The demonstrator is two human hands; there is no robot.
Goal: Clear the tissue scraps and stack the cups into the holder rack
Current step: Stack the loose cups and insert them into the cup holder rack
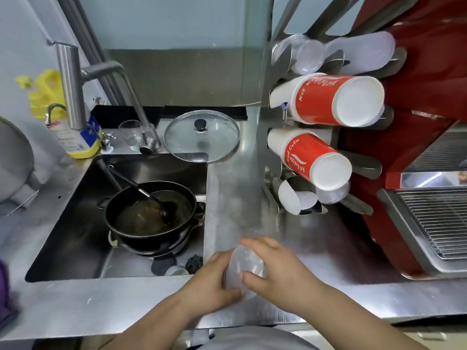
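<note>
1. head view: left hand point(214, 279) and right hand point(275, 271) both gripping clear cups point(243, 263) low over the counter point(328, 261).
2. holder rack point(274, 157) already loaded with red cups point(328, 99); no tissue scraps visible.
3. left: carrying clear cups into the rack.

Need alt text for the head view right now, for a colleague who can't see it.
Both hands, left hand and right hand, grip a clear plastic cup over the steel counter. The holder rack at right holds red paper cups.

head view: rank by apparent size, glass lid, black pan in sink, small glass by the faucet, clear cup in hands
1. Black pan
2. Glass lid
3. Clear cup, partly hidden by both hands and nearest the camera, so unsure
4. Small glass
</note>
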